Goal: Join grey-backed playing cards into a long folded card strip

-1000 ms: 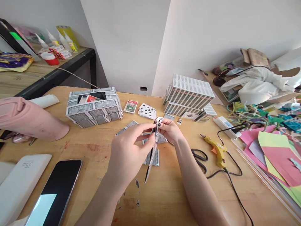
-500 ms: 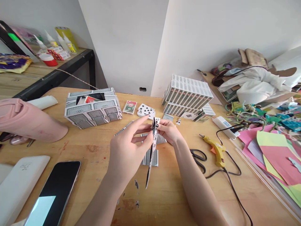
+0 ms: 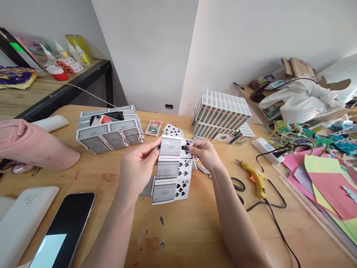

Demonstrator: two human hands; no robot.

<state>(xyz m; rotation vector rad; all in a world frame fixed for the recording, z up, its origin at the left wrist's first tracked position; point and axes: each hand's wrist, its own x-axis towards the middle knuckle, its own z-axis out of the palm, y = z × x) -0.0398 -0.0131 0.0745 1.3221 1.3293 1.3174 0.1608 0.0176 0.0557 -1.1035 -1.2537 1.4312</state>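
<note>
A panel of joined playing cards (image 3: 167, 170) hangs between my hands, with patterned backs on its left and spade faces on its right. My left hand (image 3: 139, 165) pinches its upper left corner. At the upper right, the thumb and fingers of my right hand (image 3: 205, 152) are closed on the edge by the eight of spades. Behind the panel, more cards (image 3: 147, 187) lie partly hidden on the table. Loose face-up cards (image 3: 173, 130) and a green and red card box (image 3: 153, 127) lie beyond it.
A card-covered box (image 3: 111, 136) stands at the left, near a pink bottle (image 3: 39, 145) and a phone (image 3: 65, 227). Stacked card packs (image 3: 223, 111) are at the back right. Scissors (image 3: 237, 186), a yellow glue gun (image 3: 258, 178) with its cord and coloured papers (image 3: 329, 182) lie right.
The card panel has turned from edge-on to broadside, showing its backs and faces. My left hand has moved left and now pinches the panel's corner.
</note>
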